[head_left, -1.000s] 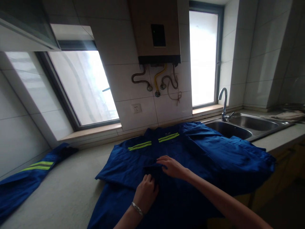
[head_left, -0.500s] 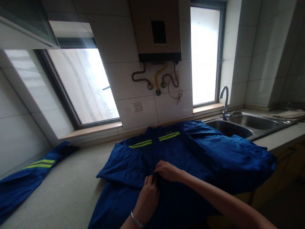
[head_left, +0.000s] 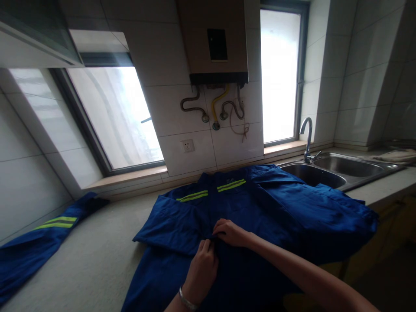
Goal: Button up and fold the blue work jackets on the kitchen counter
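A blue work jacket (head_left: 240, 208) with yellow-green reflective strips across the chest lies spread on the counter, collar toward the wall. At its front middle, my left hand (head_left: 204, 262), with a silver bracelet on the wrist, pinches the cloth. Just beyond it, my right hand (head_left: 232, 232) is closed on the front edge of the same jacket, its fingertips close to the left ones. A small fold of fabric stands up between the two hands. Whether a button or a zip is under the fingers is hidden.
Another blue garment piece (head_left: 48, 238) with a reflective strip lies on the counter (head_left: 94, 247) at left. A steel double sink (head_left: 349, 167) with a tap (head_left: 306, 138) is at right, the jacket's sleeve reaching its edge. A water heater (head_left: 216, 41) hangs on the wall.
Both hands stay at the same spot on the jacket front. The fingers have shifted only slightly, and the view has moved a touch.
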A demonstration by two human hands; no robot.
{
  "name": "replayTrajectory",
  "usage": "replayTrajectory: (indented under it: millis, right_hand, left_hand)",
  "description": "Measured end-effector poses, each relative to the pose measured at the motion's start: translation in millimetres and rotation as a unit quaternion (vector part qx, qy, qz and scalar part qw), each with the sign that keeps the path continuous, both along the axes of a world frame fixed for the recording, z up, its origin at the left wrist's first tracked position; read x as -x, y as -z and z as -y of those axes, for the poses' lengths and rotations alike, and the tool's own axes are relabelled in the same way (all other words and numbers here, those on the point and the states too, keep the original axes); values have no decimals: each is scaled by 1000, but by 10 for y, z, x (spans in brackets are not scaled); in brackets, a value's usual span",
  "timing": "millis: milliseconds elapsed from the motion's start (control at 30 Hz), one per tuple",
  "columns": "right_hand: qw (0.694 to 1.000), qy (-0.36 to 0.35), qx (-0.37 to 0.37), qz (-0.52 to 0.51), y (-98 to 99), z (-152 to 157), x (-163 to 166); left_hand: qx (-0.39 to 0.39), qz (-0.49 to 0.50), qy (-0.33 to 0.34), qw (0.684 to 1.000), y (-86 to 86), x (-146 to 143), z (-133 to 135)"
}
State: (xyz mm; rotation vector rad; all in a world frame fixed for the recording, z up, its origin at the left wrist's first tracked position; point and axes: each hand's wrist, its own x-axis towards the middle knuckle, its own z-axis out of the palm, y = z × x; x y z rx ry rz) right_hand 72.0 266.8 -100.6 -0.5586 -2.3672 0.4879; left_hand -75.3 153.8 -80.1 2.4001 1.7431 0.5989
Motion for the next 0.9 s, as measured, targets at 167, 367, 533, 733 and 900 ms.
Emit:
replayTrajectory:
  millis: [167,367,533,733,900]
  right_hand:
    - [1000,-8,4,4,-16,18,-21]
    - [1000,-14,-13,14,-22,24,-42]
    - [999,-19,-29,32,-44,50,-57]
    - [995,-17,-71,63,-90,90,-59]
    - [982,-22,-139,126,-169,125,-65]
  left_hand:
    - [-7,12,8,1000,16,6,-3]
    - [-8,17,5,1000,10,9,-19]
    - [-19,1,16,1000,-11,29,-29]
    - [-8,-79,19,997,-46,-15,-18]
    - [22,-126,-5,992,-84,-62,22]
